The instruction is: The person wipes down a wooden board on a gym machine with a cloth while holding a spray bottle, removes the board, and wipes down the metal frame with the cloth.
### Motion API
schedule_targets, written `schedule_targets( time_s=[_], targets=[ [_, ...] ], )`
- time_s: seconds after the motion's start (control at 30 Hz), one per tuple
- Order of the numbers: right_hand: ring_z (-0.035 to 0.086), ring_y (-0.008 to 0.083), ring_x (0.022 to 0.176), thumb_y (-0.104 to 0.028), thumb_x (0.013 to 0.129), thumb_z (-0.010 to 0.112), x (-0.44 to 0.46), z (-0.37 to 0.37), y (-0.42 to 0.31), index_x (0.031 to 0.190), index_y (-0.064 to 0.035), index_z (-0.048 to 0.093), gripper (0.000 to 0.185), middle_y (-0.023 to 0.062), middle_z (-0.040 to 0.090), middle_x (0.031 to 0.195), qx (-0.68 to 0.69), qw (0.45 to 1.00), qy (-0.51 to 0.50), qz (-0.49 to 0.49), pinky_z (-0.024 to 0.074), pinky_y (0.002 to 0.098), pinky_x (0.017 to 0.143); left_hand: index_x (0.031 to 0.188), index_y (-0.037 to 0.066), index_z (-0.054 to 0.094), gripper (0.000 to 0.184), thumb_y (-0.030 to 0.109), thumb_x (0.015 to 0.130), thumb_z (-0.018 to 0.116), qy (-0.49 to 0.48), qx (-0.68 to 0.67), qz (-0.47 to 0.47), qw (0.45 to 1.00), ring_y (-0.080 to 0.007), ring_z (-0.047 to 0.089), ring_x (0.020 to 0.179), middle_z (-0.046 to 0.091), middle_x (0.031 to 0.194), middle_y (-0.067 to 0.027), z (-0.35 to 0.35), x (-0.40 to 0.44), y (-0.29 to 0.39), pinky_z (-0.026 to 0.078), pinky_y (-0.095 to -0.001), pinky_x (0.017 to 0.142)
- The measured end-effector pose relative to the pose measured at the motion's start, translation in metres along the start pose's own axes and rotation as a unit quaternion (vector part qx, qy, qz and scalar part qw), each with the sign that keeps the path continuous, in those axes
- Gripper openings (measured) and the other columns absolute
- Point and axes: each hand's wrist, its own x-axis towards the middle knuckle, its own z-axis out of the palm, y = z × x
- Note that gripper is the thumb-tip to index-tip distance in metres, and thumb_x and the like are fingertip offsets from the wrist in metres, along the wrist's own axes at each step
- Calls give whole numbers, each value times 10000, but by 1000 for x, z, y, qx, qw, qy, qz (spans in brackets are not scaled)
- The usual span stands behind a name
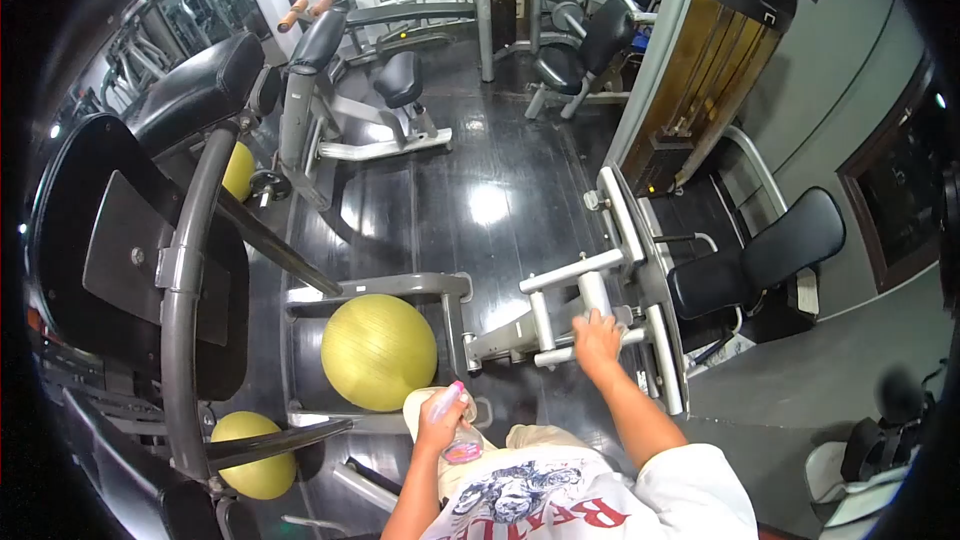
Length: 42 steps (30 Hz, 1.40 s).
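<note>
My left hand [440, 424] is closed around a clear bottle [464, 448] with a pink top and a pink label, held close in front of my beige shorts. To the right, my right hand [598, 342] reaches down to a silver-framed weight machine [630, 210]. Its fingers bend over a light metal bar [593, 292] among the machine's parallel tubes. What lies under the palm is hidden. A yellow exercise ball [379, 352] rests on the floor within a grey metal frame, left of the bottle.
The machine's weight stack [670, 145] stands at the right, beside a black padded seat [706, 286]. A large black plate machine [140, 270] fills the left. Another yellow ball [253, 454] lies lower left. Benches [400, 80] and more machines stand further back on the dark floor [480, 180].
</note>
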Motion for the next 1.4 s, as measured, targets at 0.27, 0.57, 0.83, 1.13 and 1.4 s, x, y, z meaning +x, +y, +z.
schedule_targets(
  time_s=[0.27, 0.57, 0.83, 1.13, 1.4],
  targets=[
    [527, 390, 1006, -191, 906, 551, -8, -34, 12, 1176, -170, 567, 272, 181, 489, 1158, 88, 992, 35, 84, 478, 506, 808, 903, -15, 626, 165, 149, 903, 646, -6, -26, -14, 1000, -142, 606, 540, 631, 746, -72, 1, -1, 3, 501, -268, 502],
    [524, 487, 1019, -235, 953, 477, 106, 29, 39, 1139, -59, 503, 257, 277, 518, 1148, 248, 930, 178, 203, 429, 564, 854, 1020, -39, 630, 232, 155, 894, 654, 17, -13, -48, 999, -166, 617, 538, 641, 777, -83, -18, -1, 6, 510, -280, 502],
    [542, 499, 1110, -540, 964, 340, 86, 11, 51, 1291, -44, 442, 603, 327, 565, 1199, 340, 892, -3, 296, 415, 545, 949, 1016, -41, 617, 258, 176, 885, 663, 10, 3, -64, 998, -175, 622, 550, 648, 794, -99, -10, 13, 10, 526, -295, 511],
    [442, 406, 1139, -352, 827, 662, 15, -19, 7, 1165, -174, 551, 398, 190, 396, 1334, 105, 982, -7, 160, 404, 535, 914, 939, -18, 626, 228, 198, 885, 673, -61, -1, -46, 997, -165, 625, 542, 643, 767, -85, 33, 37, 21, 501, -280, 517],
    [483, 317, 995, -211, 859, 548, 71, 14, 9, 1016, -230, 601, 167, 102, 479, 1249, -33, 987, 154, 10, 389, 450, 782, 1030, -36, 626, 277, 204, 896, 664, -5, 10, -27, 1000, -170, 625, 557, 644, 819, -99, 17, 18, 14, 515, -285, 510]
  ],
)
